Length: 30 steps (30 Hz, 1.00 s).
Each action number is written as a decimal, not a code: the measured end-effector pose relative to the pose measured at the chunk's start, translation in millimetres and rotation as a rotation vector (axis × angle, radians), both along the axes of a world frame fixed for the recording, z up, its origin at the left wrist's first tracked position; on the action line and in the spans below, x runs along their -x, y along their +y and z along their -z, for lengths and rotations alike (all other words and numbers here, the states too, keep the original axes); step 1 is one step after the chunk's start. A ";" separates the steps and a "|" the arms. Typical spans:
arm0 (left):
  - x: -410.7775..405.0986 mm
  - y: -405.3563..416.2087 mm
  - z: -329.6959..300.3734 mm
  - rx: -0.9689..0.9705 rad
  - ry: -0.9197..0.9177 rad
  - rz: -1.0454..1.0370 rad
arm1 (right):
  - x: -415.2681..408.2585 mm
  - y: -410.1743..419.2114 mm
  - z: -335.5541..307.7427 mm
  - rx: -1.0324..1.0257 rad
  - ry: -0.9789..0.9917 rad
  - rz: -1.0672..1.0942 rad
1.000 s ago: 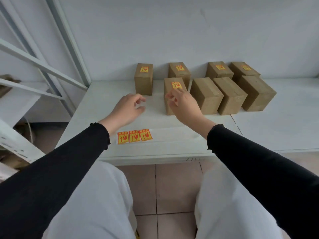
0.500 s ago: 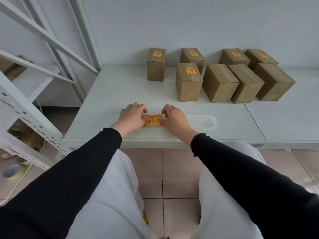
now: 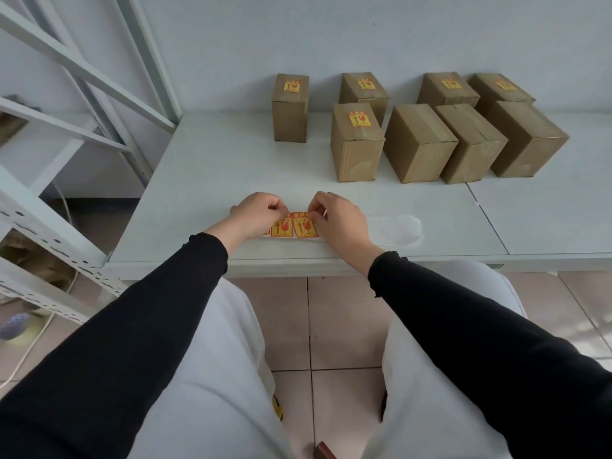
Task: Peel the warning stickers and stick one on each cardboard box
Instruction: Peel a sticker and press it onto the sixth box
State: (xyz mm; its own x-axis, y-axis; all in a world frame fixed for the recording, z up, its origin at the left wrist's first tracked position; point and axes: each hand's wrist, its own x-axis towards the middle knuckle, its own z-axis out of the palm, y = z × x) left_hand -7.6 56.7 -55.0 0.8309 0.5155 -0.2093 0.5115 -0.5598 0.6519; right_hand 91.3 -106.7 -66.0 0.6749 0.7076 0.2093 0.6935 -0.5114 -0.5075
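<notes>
A strip of yellow-and-red warning stickers (image 3: 293, 227) lies near the table's front edge on white backing paper (image 3: 394, 229). My left hand (image 3: 256, 215) presses on the strip's left end, fingers curled. My right hand (image 3: 334, 218) pinches the top edge of the rightmost sticker. Several cardboard boxes stand at the back. The left box (image 3: 290, 109), the front box (image 3: 356, 144) and three rear boxes carry stickers on top. Three front boxes (image 3: 419, 144), (image 3: 470, 142), (image 3: 526, 140) show bare tops.
A white metal shelf frame (image 3: 82, 104) rises at the left. The white table (image 3: 215, 167) meets a second table at a seam on the right. Tiled floor and my white-trousered knees lie below the front edge.
Both hands came back from the front box to the sticker strip and now grip it. The camera view tilted down and nearer.
</notes>
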 end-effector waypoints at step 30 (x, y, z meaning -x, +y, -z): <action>-122.1 -113.6 -91.8 0.226 -0.469 0.082 | -119.9 -95.6 -104.9 -0.251 -0.218 0.180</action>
